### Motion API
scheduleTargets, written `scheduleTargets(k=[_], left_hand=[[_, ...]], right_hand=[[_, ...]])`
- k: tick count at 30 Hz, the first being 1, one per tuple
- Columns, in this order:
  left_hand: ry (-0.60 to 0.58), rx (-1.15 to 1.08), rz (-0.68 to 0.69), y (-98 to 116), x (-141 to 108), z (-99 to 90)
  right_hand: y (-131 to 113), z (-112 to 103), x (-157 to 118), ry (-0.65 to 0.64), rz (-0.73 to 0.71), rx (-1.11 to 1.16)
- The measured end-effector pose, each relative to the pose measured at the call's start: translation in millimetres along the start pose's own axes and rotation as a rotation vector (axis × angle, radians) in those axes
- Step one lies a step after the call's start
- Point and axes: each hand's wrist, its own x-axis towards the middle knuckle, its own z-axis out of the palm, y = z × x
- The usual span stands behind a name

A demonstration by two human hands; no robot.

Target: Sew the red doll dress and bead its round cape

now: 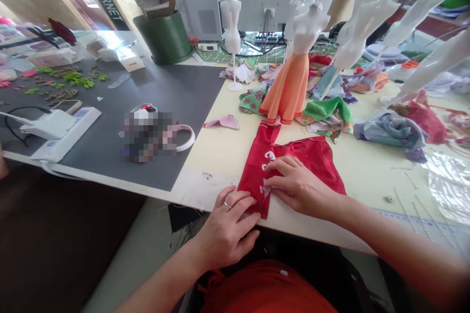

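Note:
A piece of shiny red fabric (308,156) with white printed marks lies at the table's front edge, a strip of it folded over at the left. My left hand (229,222), with a ring on one finger, rests on the lower left corner of this cloth, fingers stretched and holding nothing. The fingertips of my right hand (297,183) are closed on the cloth at the fold, beside a small white patch (265,188). What lies under its palm is hidden.
White mini mannequins (231,24) stand behind, one in an orange skirt (288,88). Around them lie fabric scraps (392,129). At left are a dark mat (172,88), a white tape roll (185,138), a power strip (69,132) and a green pot (165,36). Thin chains (422,217) lie at right.

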Motion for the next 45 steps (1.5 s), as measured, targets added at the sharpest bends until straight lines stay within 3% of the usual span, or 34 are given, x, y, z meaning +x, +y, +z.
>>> scheduleTargets(k=[9,28,45], left_hand=[[-0.051,0.001,-0.007,-2.1,0.1,0.5],[-0.018,-0.042,-0.022,-3.0,1.9,-0.8],[-0.041,-0.043,-0.018,-4.0,2.3,-1.1]], right_hand=[[6.3,-2.2,5.6,-0.021,-0.036,0.103],[7.9,1.0,18.6,-0.009,-0.131,0.296],[9.1,1.2,22.0,-0.028,-0.102,0.22]])
